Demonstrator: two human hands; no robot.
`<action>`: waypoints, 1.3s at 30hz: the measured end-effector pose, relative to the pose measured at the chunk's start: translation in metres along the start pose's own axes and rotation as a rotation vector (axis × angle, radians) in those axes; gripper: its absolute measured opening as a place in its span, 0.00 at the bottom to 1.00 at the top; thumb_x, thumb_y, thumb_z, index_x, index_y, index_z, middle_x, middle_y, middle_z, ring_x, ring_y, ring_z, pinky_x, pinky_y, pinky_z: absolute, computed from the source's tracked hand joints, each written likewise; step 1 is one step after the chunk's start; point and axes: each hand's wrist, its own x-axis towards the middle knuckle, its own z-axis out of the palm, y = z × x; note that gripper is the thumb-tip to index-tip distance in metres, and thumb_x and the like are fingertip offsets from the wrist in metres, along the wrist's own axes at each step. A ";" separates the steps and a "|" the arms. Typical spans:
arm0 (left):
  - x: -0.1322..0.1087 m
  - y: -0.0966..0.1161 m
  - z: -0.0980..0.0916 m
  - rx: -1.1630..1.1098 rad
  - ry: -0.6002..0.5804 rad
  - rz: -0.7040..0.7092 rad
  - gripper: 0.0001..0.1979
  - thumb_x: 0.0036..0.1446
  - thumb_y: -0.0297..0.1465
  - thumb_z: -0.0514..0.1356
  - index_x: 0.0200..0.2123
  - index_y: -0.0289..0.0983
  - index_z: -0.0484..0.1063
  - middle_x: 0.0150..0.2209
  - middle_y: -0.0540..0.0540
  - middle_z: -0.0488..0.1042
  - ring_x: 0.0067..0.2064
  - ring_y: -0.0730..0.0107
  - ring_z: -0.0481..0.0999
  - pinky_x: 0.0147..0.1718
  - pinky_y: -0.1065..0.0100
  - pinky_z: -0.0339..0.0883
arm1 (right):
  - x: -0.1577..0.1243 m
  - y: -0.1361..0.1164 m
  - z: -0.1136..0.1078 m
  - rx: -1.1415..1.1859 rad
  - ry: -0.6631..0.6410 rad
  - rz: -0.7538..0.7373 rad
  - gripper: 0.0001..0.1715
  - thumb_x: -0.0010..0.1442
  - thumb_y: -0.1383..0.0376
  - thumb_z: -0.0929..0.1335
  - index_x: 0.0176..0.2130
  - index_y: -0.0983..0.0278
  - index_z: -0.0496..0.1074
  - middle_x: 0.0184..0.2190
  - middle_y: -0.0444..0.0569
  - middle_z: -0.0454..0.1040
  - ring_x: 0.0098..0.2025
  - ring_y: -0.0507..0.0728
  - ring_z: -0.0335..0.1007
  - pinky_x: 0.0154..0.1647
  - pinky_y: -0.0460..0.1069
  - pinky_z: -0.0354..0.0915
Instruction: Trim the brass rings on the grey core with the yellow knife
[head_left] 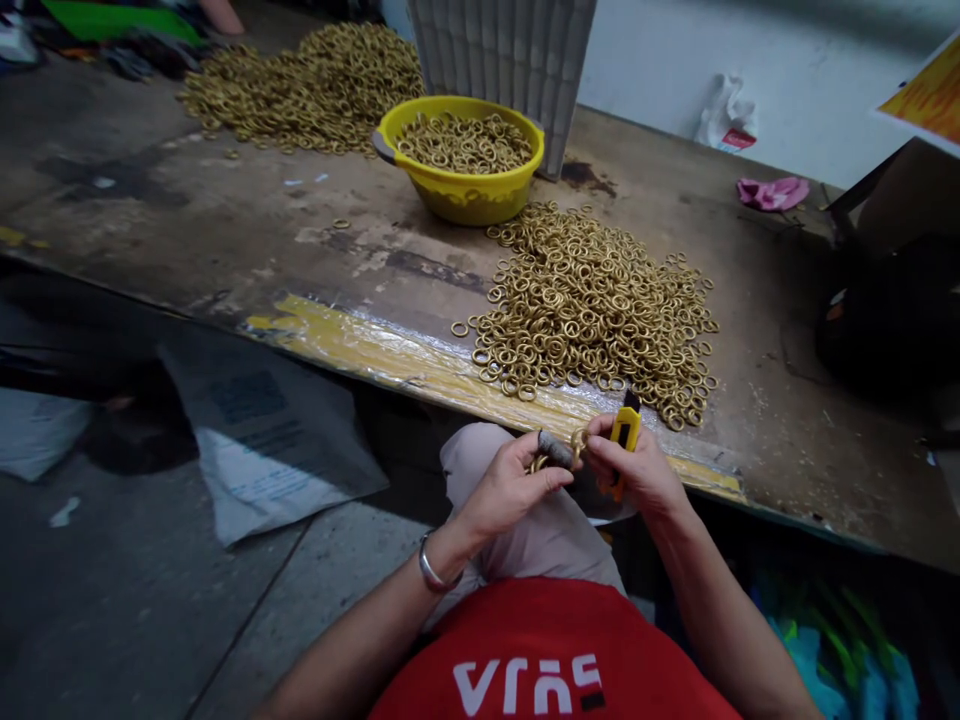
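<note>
My left hand (514, 487) is closed round a short dark grey roll (556, 449) with a rough surface; a brass-coloured ring shows by its fingers. In my right hand (642, 472) is a yellow utility knife (625, 430), its dark end pointing up and away. The right fingertips also pinch a brass-coloured ring (577, 441) beside the end of the roll. Both hands meet above my lap, just off the table's front edge. Right beyond them lies a broad heap of loose brass-coloured rings (592, 300).
Behind the heap stands a yellow basin (480, 197) full of rings, against a grey corrugated panel (506, 50). Another ring heap (315, 90) lies at the back left. The table edge (375, 350) carries yellow tape. A pink cloth (772, 193) lies at right; a white sack (270, 440) stands below.
</note>
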 end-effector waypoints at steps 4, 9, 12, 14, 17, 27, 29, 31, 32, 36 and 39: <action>-0.001 -0.001 -0.003 -0.085 0.050 -0.089 0.14 0.53 0.37 0.65 0.38 0.35 0.68 0.30 0.48 0.77 0.22 0.79 0.66 0.18 0.77 0.54 | -0.002 0.003 0.002 0.106 0.003 0.005 0.17 0.49 0.58 0.76 0.32 0.63 0.68 0.16 0.36 0.61 0.16 0.45 0.51 0.15 0.41 0.50; 0.001 0.006 -0.001 -0.115 0.045 -0.122 0.16 0.52 0.42 0.65 0.33 0.35 0.67 0.24 0.51 0.73 0.19 0.82 0.64 0.15 0.78 0.50 | -0.002 0.015 0.011 0.192 -0.058 0.006 0.18 0.49 0.58 0.76 0.32 0.63 0.67 0.16 0.35 0.61 0.15 0.44 0.50 0.15 0.41 0.50; 0.003 0.007 0.001 -0.170 0.014 -0.180 0.17 0.51 0.43 0.65 0.32 0.35 0.68 0.23 0.52 0.72 0.18 0.83 0.62 0.14 0.79 0.48 | -0.004 0.022 0.013 0.180 -0.067 -0.021 0.18 0.50 0.57 0.76 0.32 0.62 0.67 0.14 0.34 0.60 0.15 0.45 0.50 0.15 0.41 0.52; 0.003 0.005 0.002 -0.168 0.005 -0.209 0.18 0.50 0.43 0.65 0.32 0.35 0.67 0.23 0.52 0.72 0.18 0.83 0.62 0.14 0.79 0.48 | -0.005 0.024 0.011 0.101 -0.057 -0.043 0.17 0.51 0.56 0.75 0.32 0.62 0.67 0.14 0.35 0.62 0.15 0.45 0.52 0.16 0.42 0.53; 0.004 0.002 0.004 -0.098 0.028 -0.197 0.18 0.49 0.42 0.66 0.33 0.35 0.66 0.22 0.52 0.72 0.17 0.82 0.63 0.14 0.78 0.49 | -0.008 0.025 0.008 -0.041 -0.043 -0.059 0.17 0.53 0.55 0.74 0.32 0.63 0.68 0.16 0.37 0.64 0.16 0.46 0.54 0.17 0.42 0.53; 0.008 -0.006 0.012 0.109 0.116 -0.064 0.13 0.48 0.35 0.66 0.34 0.34 0.69 0.23 0.51 0.73 0.24 0.77 0.70 0.21 0.76 0.60 | -0.008 0.014 0.005 -0.269 0.007 -0.108 0.22 0.58 0.48 0.69 0.27 0.64 0.69 0.15 0.38 0.59 0.17 0.46 0.51 0.17 0.44 0.49; 0.006 -0.006 0.011 0.106 0.113 -0.085 0.13 0.49 0.35 0.66 0.34 0.34 0.69 0.23 0.51 0.73 0.22 0.78 0.68 0.20 0.76 0.59 | -0.008 0.011 0.002 -0.330 0.069 -0.172 0.21 0.58 0.50 0.70 0.28 0.64 0.71 0.16 0.38 0.60 0.18 0.47 0.52 0.18 0.44 0.49; 0.005 -0.005 0.008 0.050 0.075 -0.131 0.15 0.50 0.38 0.65 0.35 0.34 0.69 0.23 0.51 0.73 0.20 0.80 0.65 0.18 0.77 0.55 | -0.008 0.010 -0.001 -0.321 0.115 -0.196 0.19 0.58 0.51 0.70 0.31 0.64 0.73 0.18 0.39 0.61 0.19 0.47 0.53 0.19 0.44 0.50; 0.004 -0.005 0.006 0.006 0.053 -0.157 0.16 0.51 0.40 0.65 0.35 0.34 0.69 0.23 0.51 0.73 0.19 0.81 0.64 0.16 0.77 0.53 | -0.008 0.010 -0.001 -0.292 0.122 -0.192 0.18 0.57 0.51 0.71 0.33 0.64 0.73 0.19 0.39 0.63 0.19 0.47 0.54 0.19 0.44 0.51; 0.003 -0.003 0.004 -0.165 0.019 -0.206 0.21 0.51 0.46 0.64 0.36 0.35 0.67 0.24 0.51 0.74 0.17 0.83 0.62 0.13 0.78 0.47 | -0.008 0.014 0.000 -0.163 0.095 -0.156 0.19 0.54 0.51 0.73 0.35 0.64 0.74 0.23 0.43 0.71 0.19 0.47 0.58 0.19 0.44 0.53; 0.004 -0.002 0.006 -0.204 0.030 -0.191 0.21 0.51 0.45 0.66 0.37 0.35 0.67 0.24 0.51 0.74 0.17 0.83 0.61 0.13 0.79 0.47 | -0.006 0.020 0.003 -0.082 0.071 -0.131 0.18 0.54 0.52 0.73 0.35 0.64 0.74 0.17 0.38 0.65 0.17 0.47 0.55 0.18 0.44 0.52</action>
